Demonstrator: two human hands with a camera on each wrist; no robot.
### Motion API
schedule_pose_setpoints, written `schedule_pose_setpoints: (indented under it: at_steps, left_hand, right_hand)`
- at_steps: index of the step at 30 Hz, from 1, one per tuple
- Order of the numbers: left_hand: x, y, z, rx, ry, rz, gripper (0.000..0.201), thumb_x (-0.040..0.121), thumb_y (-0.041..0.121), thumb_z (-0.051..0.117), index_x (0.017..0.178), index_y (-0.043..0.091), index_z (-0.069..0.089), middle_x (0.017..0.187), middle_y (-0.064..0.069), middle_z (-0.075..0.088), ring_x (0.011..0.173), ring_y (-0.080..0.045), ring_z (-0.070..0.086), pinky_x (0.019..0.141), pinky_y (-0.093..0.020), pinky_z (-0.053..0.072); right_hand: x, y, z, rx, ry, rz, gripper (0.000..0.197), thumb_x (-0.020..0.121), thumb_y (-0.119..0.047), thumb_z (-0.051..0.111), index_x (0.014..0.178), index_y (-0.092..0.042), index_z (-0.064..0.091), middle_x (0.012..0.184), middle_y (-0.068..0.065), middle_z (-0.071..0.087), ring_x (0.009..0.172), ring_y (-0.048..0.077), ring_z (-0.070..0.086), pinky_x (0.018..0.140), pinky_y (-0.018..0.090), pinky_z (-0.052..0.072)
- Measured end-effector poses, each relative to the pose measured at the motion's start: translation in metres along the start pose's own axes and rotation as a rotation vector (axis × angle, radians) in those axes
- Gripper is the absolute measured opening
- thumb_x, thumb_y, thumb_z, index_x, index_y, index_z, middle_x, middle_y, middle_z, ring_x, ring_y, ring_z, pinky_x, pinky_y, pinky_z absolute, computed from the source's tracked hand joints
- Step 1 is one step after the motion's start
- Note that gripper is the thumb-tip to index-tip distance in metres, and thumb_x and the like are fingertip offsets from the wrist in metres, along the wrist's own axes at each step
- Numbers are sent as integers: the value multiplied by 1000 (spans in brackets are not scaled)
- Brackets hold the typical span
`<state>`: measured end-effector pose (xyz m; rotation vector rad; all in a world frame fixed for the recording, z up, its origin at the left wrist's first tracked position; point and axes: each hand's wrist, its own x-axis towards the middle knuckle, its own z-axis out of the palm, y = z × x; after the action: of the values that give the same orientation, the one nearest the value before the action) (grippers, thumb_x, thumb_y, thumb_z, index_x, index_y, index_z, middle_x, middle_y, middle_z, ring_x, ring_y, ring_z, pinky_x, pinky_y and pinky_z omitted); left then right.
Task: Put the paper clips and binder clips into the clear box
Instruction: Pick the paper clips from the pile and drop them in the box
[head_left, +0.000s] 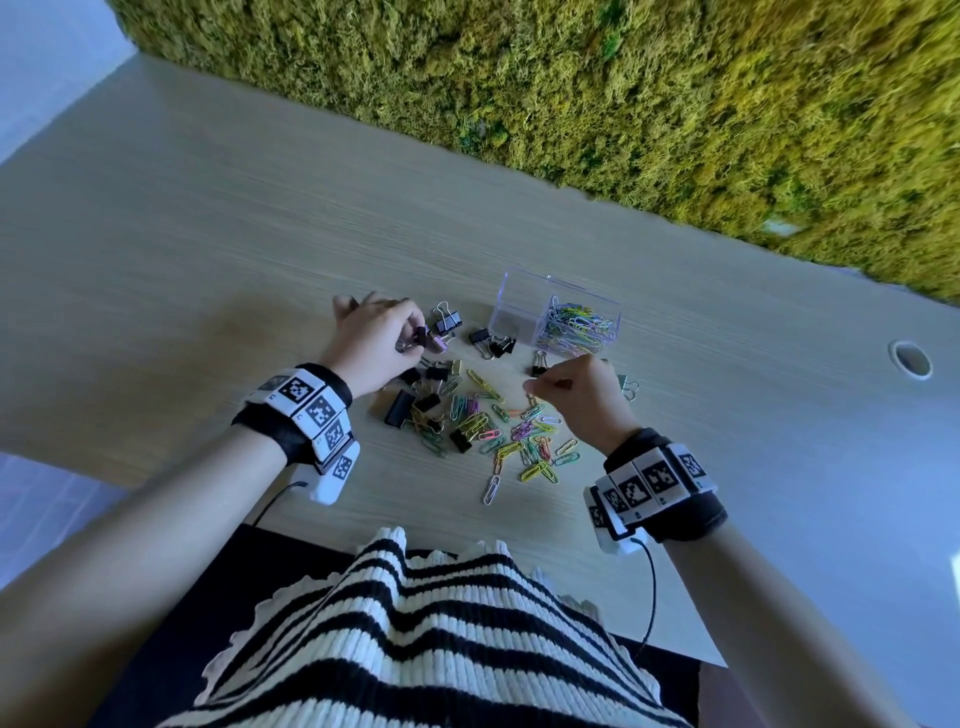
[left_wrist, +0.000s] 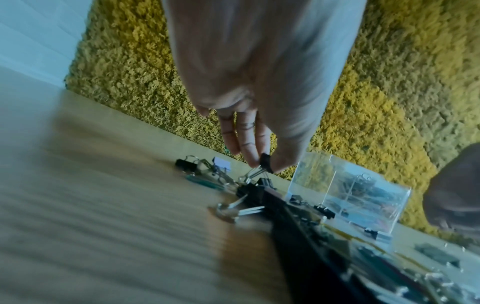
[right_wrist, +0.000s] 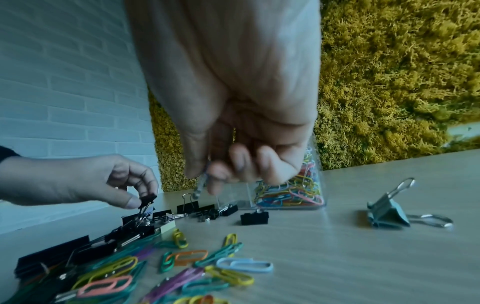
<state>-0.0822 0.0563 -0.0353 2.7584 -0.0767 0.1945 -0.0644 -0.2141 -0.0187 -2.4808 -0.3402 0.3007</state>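
My left hand (head_left: 410, 340) pinches a small black binder clip (left_wrist: 266, 162) between thumb and fingers, just above a heap of black binder clips (head_left: 415, 400) on the table. My right hand (head_left: 545, 385) hovers over the loose coloured paper clips (head_left: 509, 431), its curled fingers pinching a thin clip (right_wrist: 201, 185). The clear box (head_left: 514, 296) stands just beyond both hands. Its right compartment holds many coloured paper clips (head_left: 576, 325). More black binder clips (head_left: 491, 343) lie in front of the box.
A silver binder clip (right_wrist: 387, 211) lies alone to the right of my right hand. The wooden table (head_left: 208, 260) ends at a moss wall (head_left: 675, 104) behind the box. A round cable hole (head_left: 910, 358) sits far right. My striped top is at the near edge.
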Motion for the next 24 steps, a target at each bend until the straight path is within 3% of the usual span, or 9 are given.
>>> schedule_pose_setpoints:
  at_steps: [2,4,8,11,13,15,18,21,24]
  left_hand:
    - [1,-2,1,54,-15,-10,19,75,32,68,91,26,60,76,12,62,92,-17,54,68,-32,11]
    - [1,-3,2,90,-16,-29,22,76,30,68,95,24,59,78,11,63,94,-19,54,68,-32,10]
    - [-1,-2,0,82,11,-43,33,74,29,71,104,22,57,85,10,63,94,-19,52,68,-31,10]
    - [-7,0,-5,56,-1,41,28,71,39,71,94,27,60,87,13,61,95,-17,49,68,-31,11]
    - [-13,1,-7,40,-64,100,27,69,46,73,89,31,62,91,15,60,98,-15,47,68,-31,11]
    - [-20,0,-8,30,-113,118,28,66,50,74,85,31,65,93,16,57,102,-14,44,69,-31,11]
    - [-28,0,-5,44,-148,109,32,62,55,75,79,29,66,97,14,55,114,-15,40,72,-31,10]
    - [-32,5,3,109,-226,98,38,61,61,72,79,28,65,102,13,49,122,-16,30,75,-32,10]
    - [-34,12,8,132,-235,85,40,60,63,71,76,27,64,100,12,47,117,-17,29,80,-36,16]
  right_hand:
    - [6,-1,1,-22,-27,28,32,86,-24,63,74,6,65,67,25,61,52,26,46,55,30,43]
    - [14,-7,1,-19,-52,28,26,87,-15,60,76,7,66,71,24,65,65,34,60,66,39,53]
    - [29,-34,7,-3,-107,-10,19,85,-12,62,75,2,72,73,16,71,68,28,65,69,36,54]
    - [40,-47,15,32,-105,-36,20,84,-11,62,73,4,69,67,15,68,57,25,58,62,32,51]
    - [43,-53,16,91,-64,-55,10,83,-10,64,85,-3,72,64,4,61,53,12,49,60,22,43]
    - [42,-54,17,60,-33,-131,23,82,-5,63,103,-12,71,75,-1,62,62,9,51,66,19,39]
    - [34,-52,24,-143,-163,-287,35,87,-1,51,110,-21,68,102,7,63,89,17,53,74,25,43]
    - [22,-46,37,-363,-262,-375,49,86,3,44,117,-29,63,101,10,52,98,23,42,77,36,44]
    - [6,-32,39,-466,-273,-395,56,86,4,44,122,-36,58,99,10,50,95,25,42,71,35,42]
